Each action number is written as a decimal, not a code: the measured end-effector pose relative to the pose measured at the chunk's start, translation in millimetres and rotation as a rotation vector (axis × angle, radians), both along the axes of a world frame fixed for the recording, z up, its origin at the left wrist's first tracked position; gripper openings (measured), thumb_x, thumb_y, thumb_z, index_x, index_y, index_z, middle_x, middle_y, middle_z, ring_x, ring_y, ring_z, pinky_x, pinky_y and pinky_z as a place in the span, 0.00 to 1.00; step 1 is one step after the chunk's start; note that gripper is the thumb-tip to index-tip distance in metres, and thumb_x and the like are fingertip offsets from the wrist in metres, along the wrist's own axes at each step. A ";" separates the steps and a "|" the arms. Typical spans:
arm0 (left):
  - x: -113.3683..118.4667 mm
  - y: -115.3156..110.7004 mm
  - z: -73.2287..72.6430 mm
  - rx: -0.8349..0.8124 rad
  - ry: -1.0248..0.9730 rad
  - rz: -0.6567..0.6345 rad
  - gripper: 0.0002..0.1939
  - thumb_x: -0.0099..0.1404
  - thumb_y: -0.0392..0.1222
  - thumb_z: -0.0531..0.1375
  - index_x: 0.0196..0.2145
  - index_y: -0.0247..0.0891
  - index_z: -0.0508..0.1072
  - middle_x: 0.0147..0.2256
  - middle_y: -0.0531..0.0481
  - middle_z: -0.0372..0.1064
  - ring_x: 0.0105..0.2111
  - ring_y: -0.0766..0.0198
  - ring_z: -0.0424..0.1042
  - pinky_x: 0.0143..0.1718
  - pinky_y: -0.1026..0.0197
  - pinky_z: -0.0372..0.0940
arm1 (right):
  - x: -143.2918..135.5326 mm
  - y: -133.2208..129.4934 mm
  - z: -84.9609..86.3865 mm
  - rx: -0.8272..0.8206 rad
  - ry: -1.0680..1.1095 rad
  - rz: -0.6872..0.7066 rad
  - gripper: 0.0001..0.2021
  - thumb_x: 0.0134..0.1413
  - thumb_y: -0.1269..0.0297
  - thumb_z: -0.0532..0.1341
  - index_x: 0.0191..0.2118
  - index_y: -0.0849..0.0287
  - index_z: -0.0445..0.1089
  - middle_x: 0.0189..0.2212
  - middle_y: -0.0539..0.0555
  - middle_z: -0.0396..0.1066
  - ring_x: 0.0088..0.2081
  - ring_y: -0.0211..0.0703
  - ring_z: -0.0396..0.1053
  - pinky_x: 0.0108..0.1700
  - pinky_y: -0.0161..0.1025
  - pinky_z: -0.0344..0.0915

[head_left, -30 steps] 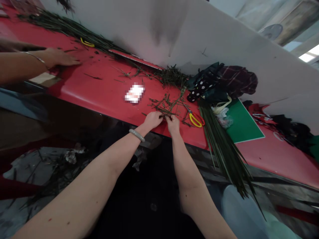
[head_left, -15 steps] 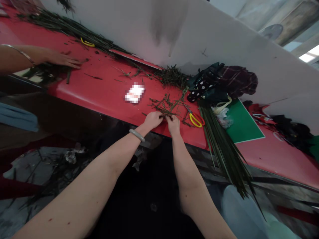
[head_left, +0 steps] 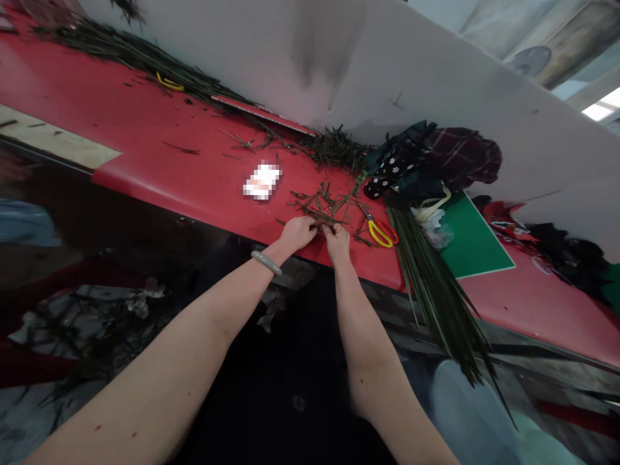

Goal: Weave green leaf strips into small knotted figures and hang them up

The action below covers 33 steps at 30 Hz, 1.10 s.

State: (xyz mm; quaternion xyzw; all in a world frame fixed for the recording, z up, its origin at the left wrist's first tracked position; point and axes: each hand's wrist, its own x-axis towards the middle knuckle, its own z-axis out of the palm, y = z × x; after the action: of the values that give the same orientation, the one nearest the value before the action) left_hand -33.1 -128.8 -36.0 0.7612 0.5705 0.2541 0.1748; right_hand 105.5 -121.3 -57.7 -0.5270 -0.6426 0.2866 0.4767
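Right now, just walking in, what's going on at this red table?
A person's left hand and right hand are close together at the near edge of the red table; anything they hold is too small to make out. Dark plant pieces lie just beyond. Red-and-yellow scissors lie to the right, beside long green leaves.

pale wall [head_left: 232,48], smudged | red-covered table [head_left: 203,181] along it | littered grey floor [head_left: 22,413] | bright light [head_left: 597,112] upper right
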 end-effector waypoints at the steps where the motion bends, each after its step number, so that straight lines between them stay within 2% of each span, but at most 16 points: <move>1: -0.1 0.2 -0.4 0.005 0.001 -0.001 0.15 0.60 0.40 0.50 0.40 0.37 0.73 0.38 0.46 0.72 0.37 0.62 0.70 0.39 0.63 0.63 | -0.2 0.6 -1.3 -0.004 0.017 -0.005 0.13 0.45 0.57 0.56 0.34 0.60 0.70 0.32 0.53 0.73 0.36 0.42 0.69 0.42 0.40 0.65; 5: 0.1 1.1 -3.0 0.022 0.005 -0.002 0.15 0.60 0.40 0.50 0.39 0.37 0.73 0.37 0.46 0.73 0.37 0.61 0.70 0.38 0.63 0.63 | 0.1 4.1 -6.9 -0.015 0.078 0.008 0.13 0.45 0.57 0.56 0.33 0.60 0.69 0.32 0.52 0.73 0.35 0.41 0.69 0.42 0.40 0.65; 12: 0.0 0.8 -2.6 0.042 -0.007 -0.005 0.14 0.60 0.39 0.50 0.39 0.37 0.73 0.37 0.45 0.73 0.36 0.61 0.70 0.37 0.62 0.63 | 0.0 2.2 -4.0 0.003 0.085 0.019 0.15 0.46 0.56 0.56 0.35 0.61 0.69 0.34 0.54 0.72 0.36 0.41 0.68 0.42 0.39 0.64; 18: -0.7 0.0 -1.7 0.045 -0.035 -0.008 0.14 0.60 0.39 0.51 0.38 0.38 0.74 0.37 0.46 0.73 0.36 0.61 0.70 0.38 0.61 0.64 | -0.6 4.1 -7.5 0.006 0.114 -0.009 0.14 0.44 0.56 0.57 0.31 0.62 0.69 0.30 0.53 0.71 0.33 0.40 0.67 0.41 0.39 0.65; 24: -0.2 0.9 -2.2 0.039 -0.025 -0.006 0.14 0.60 0.39 0.51 0.40 0.37 0.73 0.39 0.45 0.72 0.38 0.61 0.70 0.39 0.62 0.63 | 0.3 4.6 -8.5 -0.020 0.110 0.026 0.15 0.45 0.56 0.56 0.35 0.62 0.69 0.34 0.55 0.72 0.36 0.41 0.68 0.42 0.40 0.65; 29: 0.0 0.1 -0.2 0.034 -0.023 -0.008 0.14 0.60 0.39 0.51 0.39 0.37 0.73 0.38 0.46 0.73 0.37 0.61 0.70 0.38 0.62 0.64 | 1.1 6.1 -11.9 -0.017 0.112 -0.018 0.14 0.44 0.56 0.57 0.33 0.61 0.69 0.31 0.54 0.72 0.34 0.41 0.68 0.42 0.41 0.65; 33: 0.1 -0.4 -0.9 0.022 -0.022 0.000 0.15 0.60 0.39 0.51 0.40 0.37 0.73 0.39 0.45 0.72 0.38 0.61 0.70 0.39 0.61 0.64 | 2.1 7.5 -14.5 0.001 0.125 0.031 0.15 0.45 0.57 0.57 0.36 0.61 0.70 0.34 0.54 0.72 0.37 0.42 0.69 0.44 0.41 0.65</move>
State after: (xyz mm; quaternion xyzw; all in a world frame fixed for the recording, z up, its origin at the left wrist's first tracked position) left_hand -33.0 -129.1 -36.9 0.7600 0.5659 0.2688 0.1728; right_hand 107.6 -113.8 -72.1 -0.4977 -0.6199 0.3260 0.5117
